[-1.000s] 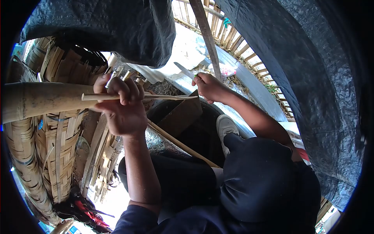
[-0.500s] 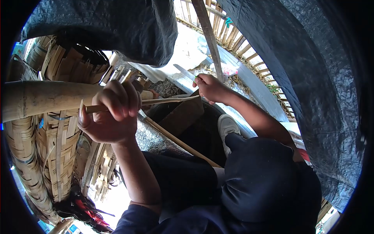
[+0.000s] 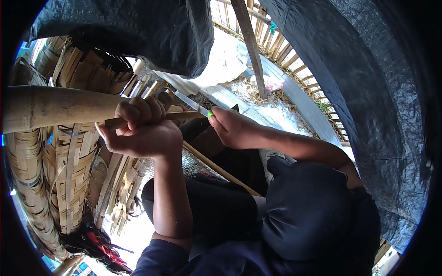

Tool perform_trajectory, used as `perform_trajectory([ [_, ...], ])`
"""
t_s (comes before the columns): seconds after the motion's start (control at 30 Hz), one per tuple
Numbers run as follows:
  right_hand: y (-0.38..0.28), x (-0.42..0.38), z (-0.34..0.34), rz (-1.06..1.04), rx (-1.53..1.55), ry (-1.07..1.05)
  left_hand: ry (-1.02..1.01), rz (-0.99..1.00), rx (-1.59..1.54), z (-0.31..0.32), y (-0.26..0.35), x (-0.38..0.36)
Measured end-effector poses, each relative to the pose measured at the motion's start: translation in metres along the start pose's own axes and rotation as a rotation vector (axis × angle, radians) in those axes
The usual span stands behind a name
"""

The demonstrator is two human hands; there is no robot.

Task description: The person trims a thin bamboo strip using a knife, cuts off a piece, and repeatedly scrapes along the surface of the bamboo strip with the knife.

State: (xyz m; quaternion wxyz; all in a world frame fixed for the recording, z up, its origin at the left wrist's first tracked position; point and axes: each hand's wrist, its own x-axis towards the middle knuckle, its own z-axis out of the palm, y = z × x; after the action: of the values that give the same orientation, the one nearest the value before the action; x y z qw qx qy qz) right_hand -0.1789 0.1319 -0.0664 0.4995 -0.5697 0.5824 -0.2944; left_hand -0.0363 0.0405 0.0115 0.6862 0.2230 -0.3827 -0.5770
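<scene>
My left hand (image 3: 147, 126) is closed around a bamboo strip (image 3: 189, 115), near the end of a thick bamboo pole (image 3: 64, 108). The strip's free end extends rightward. My right hand (image 3: 237, 129) grips a knife (image 3: 191, 103) with a bright green handle partly covered by the fingers. Its blade angles up and to the left, overlapping the far end of the strip in this view. Below the hands a thin stick (image 3: 221, 168) slants down toward my lap.
Woven bamboo baskets (image 3: 73, 184) stand on the left beside split bamboo pieces (image 3: 122, 193). Dark plastic sheeting (image 3: 170, 37) hangs overhead, with another dark sheet (image 3: 359, 92) on the right. Farther off are a wooden post (image 3: 251, 50) and a bamboo fence (image 3: 285, 53).
My right hand has brought the knife left and slightly downward, nearer my left hand. My left hand has rotated and shifted slightly right, still holding the bamboo strip.
</scene>
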Motion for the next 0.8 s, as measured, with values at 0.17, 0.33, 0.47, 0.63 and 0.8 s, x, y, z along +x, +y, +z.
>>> perform_trajectory([
  [0.17,0.010,0.001,0.014,-0.084,-0.121,0.141,0.063,-0.001,-0.008,-0.001,0.001,0.004],
  [0.33,0.094,0.001,0.031,-0.146,-0.164,0.219,0.130,0.025,0.014,-0.003,-0.001,0.013],
  [0.47,0.065,0.002,0.024,-0.150,-0.167,0.248,0.140,0.027,0.081,0.010,0.001,0.009],
  [0.63,0.106,0.001,0.039,-0.179,-0.221,0.337,0.099,0.013,0.045,0.013,0.000,0.004],
  [0.8,0.125,0.007,0.014,0.604,-0.175,-0.066,0.129,0.001,0.055,0.022,-0.001,0.002],
])
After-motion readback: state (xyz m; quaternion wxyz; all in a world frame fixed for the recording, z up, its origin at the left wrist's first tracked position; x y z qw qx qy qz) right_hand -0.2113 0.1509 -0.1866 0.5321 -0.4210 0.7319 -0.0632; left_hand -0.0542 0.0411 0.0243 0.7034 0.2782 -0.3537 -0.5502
